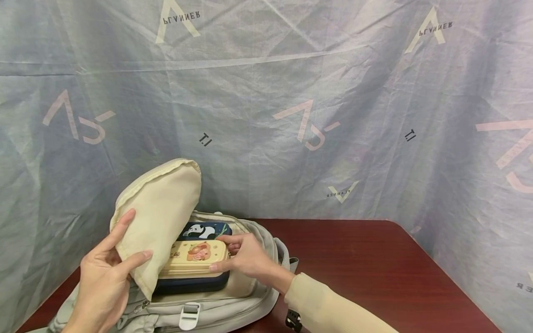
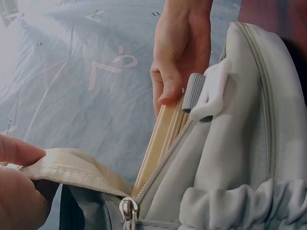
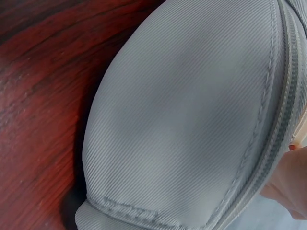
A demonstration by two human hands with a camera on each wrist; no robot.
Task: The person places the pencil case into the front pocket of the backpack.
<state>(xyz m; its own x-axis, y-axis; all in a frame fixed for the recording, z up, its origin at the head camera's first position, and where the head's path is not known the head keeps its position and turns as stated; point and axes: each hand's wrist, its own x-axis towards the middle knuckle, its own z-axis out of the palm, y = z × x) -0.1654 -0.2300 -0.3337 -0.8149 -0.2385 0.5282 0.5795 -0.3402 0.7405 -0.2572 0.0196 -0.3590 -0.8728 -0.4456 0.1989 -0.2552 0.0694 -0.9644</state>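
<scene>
A pale grey backpack lies on the table with its zipped compartment unzipped. My left hand pinches the raised cream flap of the compartment between thumb and fingers. Inside, a cream pencil case with a cartoon bear picture sits over a dark blue case. Behind it shows another dark blue case with a panda. My right hand grips the right end of the cream pencil case, thumb at its front edge. The left wrist view shows this case edge-on beside the zip; its left end is behind the flap.
The dark red wooden table extends to the right of the backpack. Grey printed fabric hangs behind and along both sides. A white buckle and a metal zip pull are on the backpack's front.
</scene>
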